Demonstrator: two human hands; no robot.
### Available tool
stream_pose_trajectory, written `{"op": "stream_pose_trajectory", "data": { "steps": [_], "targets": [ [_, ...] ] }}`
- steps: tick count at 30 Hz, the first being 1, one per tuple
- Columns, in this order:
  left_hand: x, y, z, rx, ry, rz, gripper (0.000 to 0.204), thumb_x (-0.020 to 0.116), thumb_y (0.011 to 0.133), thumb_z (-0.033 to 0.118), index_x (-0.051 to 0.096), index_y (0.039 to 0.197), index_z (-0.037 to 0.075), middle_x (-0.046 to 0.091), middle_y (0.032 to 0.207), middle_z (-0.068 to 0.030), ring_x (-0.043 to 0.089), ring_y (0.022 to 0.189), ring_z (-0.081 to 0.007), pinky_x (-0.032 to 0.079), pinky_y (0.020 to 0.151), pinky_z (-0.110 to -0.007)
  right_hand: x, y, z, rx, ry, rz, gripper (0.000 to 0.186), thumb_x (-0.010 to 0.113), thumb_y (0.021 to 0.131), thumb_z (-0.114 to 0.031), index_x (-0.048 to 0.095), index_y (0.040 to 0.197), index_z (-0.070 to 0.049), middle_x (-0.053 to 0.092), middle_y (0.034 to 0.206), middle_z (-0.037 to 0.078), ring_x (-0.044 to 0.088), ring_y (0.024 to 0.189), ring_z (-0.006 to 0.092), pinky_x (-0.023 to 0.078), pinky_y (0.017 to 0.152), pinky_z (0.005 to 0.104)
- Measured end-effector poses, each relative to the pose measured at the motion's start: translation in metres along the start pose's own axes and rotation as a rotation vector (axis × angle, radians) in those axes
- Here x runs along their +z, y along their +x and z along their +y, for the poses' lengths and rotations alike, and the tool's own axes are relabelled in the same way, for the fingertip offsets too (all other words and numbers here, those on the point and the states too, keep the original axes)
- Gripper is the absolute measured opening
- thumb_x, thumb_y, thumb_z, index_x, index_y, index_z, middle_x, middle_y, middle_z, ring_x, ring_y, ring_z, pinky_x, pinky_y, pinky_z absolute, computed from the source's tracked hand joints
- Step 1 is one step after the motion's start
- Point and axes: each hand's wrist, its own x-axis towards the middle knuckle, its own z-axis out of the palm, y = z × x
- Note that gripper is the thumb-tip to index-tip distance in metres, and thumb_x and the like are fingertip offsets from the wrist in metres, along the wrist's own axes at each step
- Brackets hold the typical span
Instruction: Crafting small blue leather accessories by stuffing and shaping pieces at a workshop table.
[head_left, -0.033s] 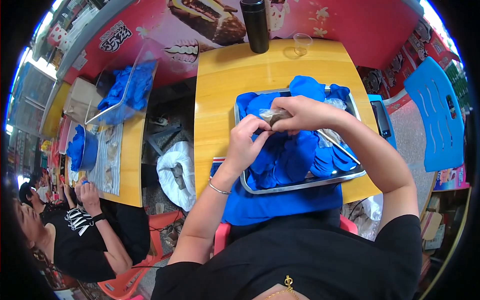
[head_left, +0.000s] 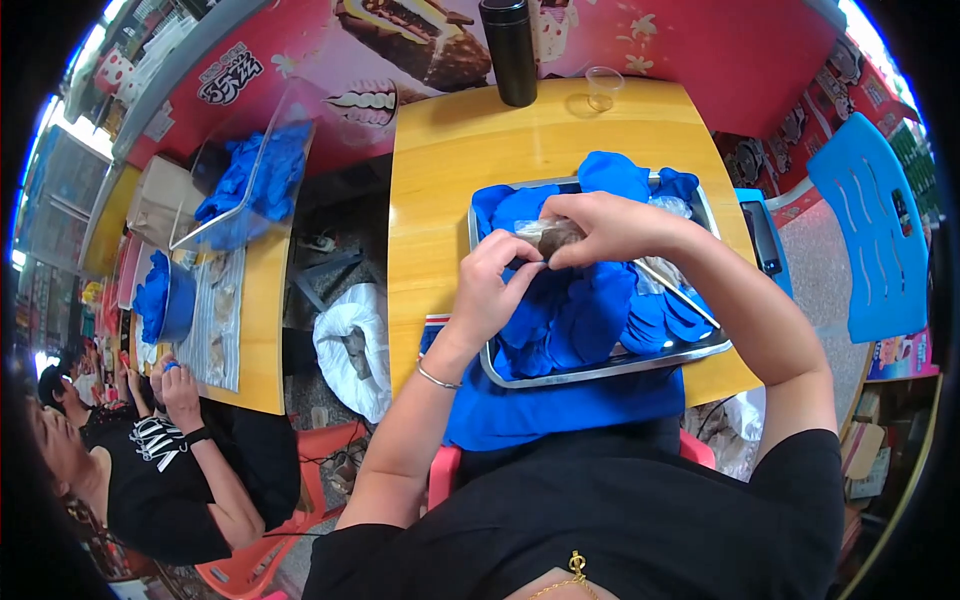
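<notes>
Over the tray my two hands work close together. My right hand grips a small clear plastic bag with something brownish inside, which I cannot make out. Thumb and fingers of my left hand are pinched beside the bag; what lies between those fingertips is too small to tell. Beneath both hands, a shallow metal tray holds a heap of blue cloth-like pieces. A thin pale stick leans across the tray's right side, near some crumpled clear plastic.
A black flask and a clear cup stand at the table's far edge. Left, a person works at another table with a blue tub and clear bin. A white sack sits between the tables; a blue chair is at right.
The brownish contents of the bag have shifted slightly to the right with the right hand's fingers. My left hand stays almost in place.
</notes>
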Motion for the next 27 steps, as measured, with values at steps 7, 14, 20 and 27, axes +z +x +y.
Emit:
{"op": "stream_pose_trajectory", "data": {
  "steps": [7, 14, 20, 27],
  "targets": [
    [0.004, -0.004, -0.004, -0.020, -0.061, 0.026, 0.012, 0.068, 0.070, -0.001, 0.058, 0.076, -0.001, 0.057, 0.076, -0.0111, 0.056, 0.071, -0.0244, 0.046, 0.062, -0.031, 0.008, 0.002, 0.002, -0.153, -0.099, 0.131, 0.025, 0.065, 0.068, -0.011, 0.058, 0.091, -0.005, 0.062, 0.083, 0.017, 0.061, 0.081, 0.0326, 0.047, 0.069, 0.0369],
    [0.010, -0.009, -0.010, -0.048, -0.189, 0.087, 0.013, 0.068, 0.069, -0.002, 0.058, 0.076, -0.001, 0.057, 0.075, -0.0113, 0.057, 0.072, -0.0258, 0.046, 0.063, -0.031, 0.020, -0.003, 0.003, -0.284, -0.313, 0.179, 0.019, 0.062, 0.069, -0.004, 0.059, 0.087, -0.007, 0.062, 0.086, 0.015, 0.060, 0.084, 0.0323, 0.047, 0.068, 0.0414],
    [-0.003, -0.003, -0.011, 0.186, 0.139, 0.021, 0.017, 0.067, 0.063, -0.006, 0.059, 0.077, 0.001, 0.058, 0.076, -0.0104, 0.058, 0.076, -0.0259, 0.047, 0.066, -0.032, 0.016, -0.009, -0.007, -0.164, -0.407, 0.133, 0.020, 0.060, 0.071, -0.005, 0.058, 0.090, -0.009, 0.060, 0.085, 0.014, 0.059, 0.083, 0.0330, 0.046, 0.068, 0.0426],
    [-0.011, -0.002, -0.008, 0.209, 0.151, -0.062, 0.014, 0.065, 0.065, -0.004, 0.058, 0.077, 0.001, 0.058, 0.076, -0.0114, 0.057, 0.078, -0.0272, 0.047, 0.070, -0.034, 0.015, -0.009, 0.009, -0.336, -0.262, 0.094, 0.022, 0.059, 0.071, -0.006, 0.058, 0.093, -0.010, 0.058, 0.084, 0.012, 0.057, 0.083, 0.0326, 0.046, 0.069, 0.0416]
  ]
}}
